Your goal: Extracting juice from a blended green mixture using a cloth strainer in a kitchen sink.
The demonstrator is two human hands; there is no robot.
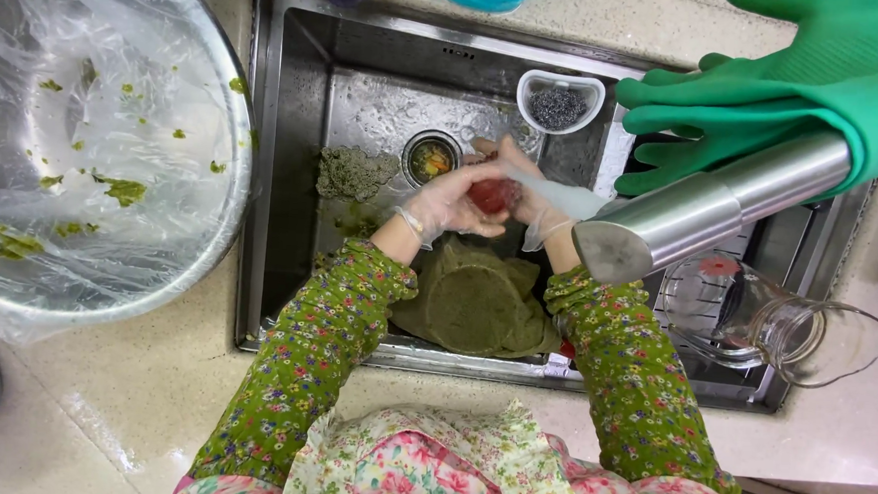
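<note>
The sink [295,119] walls box the hands in closely; a steel faucet [711,206] juts over the right side. Both forearms reach forward over green leaves [476,304]. The left hand [441,202] and right hand [532,197], in clear gloves, cup a red fruit [494,194] together near the drain [431,157].

Small round red fruit [493,194], wet and shiny, is between my 2 gloved palms, over sink approx. above the drain; mostly covered, only top visible.
</note>
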